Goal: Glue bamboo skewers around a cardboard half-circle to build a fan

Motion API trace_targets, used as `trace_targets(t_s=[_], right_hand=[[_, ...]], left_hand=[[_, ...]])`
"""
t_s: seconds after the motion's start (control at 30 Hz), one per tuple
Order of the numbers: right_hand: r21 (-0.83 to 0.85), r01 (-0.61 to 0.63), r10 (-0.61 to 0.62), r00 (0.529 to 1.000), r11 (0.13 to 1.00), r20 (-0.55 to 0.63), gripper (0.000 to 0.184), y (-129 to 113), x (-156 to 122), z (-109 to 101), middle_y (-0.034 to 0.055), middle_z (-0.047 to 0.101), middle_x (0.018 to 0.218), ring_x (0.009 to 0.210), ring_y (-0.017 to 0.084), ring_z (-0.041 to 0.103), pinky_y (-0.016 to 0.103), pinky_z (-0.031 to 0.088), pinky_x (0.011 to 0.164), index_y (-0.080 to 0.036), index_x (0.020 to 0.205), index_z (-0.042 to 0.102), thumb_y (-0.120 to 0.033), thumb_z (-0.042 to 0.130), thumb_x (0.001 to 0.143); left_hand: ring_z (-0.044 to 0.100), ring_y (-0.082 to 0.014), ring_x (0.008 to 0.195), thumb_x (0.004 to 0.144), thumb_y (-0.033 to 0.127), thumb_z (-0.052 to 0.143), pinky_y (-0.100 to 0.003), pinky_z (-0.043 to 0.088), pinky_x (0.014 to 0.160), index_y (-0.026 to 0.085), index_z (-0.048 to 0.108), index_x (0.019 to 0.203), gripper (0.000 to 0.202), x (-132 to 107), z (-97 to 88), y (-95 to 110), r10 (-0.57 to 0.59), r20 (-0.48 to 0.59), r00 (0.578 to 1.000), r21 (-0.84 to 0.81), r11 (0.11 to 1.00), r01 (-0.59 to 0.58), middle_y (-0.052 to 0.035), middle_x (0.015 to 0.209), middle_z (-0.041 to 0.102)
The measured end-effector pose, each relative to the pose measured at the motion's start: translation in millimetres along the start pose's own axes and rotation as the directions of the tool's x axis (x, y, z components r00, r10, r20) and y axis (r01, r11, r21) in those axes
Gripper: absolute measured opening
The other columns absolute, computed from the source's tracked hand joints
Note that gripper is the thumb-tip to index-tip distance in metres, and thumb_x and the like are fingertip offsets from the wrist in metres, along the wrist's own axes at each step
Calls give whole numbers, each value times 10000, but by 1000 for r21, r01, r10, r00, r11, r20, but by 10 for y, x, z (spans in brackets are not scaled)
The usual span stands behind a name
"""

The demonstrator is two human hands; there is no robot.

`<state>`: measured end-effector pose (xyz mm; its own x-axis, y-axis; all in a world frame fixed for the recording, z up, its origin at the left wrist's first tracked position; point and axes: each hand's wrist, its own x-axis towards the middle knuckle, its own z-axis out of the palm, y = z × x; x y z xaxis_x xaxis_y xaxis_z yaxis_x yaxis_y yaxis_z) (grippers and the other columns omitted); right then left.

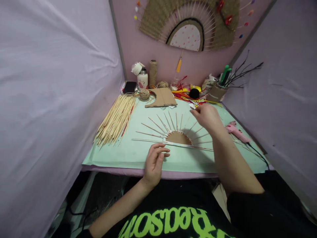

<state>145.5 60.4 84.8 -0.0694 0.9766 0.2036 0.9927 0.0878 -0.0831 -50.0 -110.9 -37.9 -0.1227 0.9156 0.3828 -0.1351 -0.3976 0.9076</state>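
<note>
A brown cardboard half-disc (178, 138) with a white rim lies on the pale green cloth. Several thin sticks (155, 124) fan out from its curved edge, some with reddish marks. My left hand (155, 160) rests by its straight lower edge, fingers apart and slightly bent, holding nothing. Raised over the far right of the fan, my right hand (207, 116) has thumb and fingers pinched together. What the pinch holds, if anything, is too small to make out. Its arm covers part of the fan's right side.
A large pile of sticks (115, 120) lies left. Behind are a cut cardboard piece (163, 97), twine ball (144, 94), white bottle (142, 79) and a holder with twigs (217, 92). A pink glue gun (237, 132) with a cord lies right. A decorated fan (190, 28) hangs above.
</note>
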Motion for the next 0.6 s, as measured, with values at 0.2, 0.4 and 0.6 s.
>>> trace_targets(t_s=[0.2,0.4,0.6], right_hand=[[55,55,-55,998,997,3,223,202,-132,41,112,715,955,873,226,616,304,382,705,-169,905,770,-317,605,881],[87,123,-138,971,989,194,261,72,-297,264,88,683,1231,1138,298,576,378,391,877,-237,1115,724,-277,643,870],[169,138,-168,969,976,180,322,48,-507,361,83,661,1307,1207,330,537,457,338,979,-232,1185,685,-223,611,872]], left_hand=[[570,-178,1091,1009,268,470,-308,609,868,212,696,1078,243,1,-9,-11,13,14,1000,34,999,-13,-91,1204,519],[568,-178,1095,1012,262,461,-313,607,872,215,692,1082,246,1,-10,-19,14,17,1000,61,998,-15,-90,1206,518],[566,-183,1103,1011,256,461,-316,605,873,209,689,1086,245,-1,-10,-21,17,25,1000,70,997,-19,-93,1213,514]])
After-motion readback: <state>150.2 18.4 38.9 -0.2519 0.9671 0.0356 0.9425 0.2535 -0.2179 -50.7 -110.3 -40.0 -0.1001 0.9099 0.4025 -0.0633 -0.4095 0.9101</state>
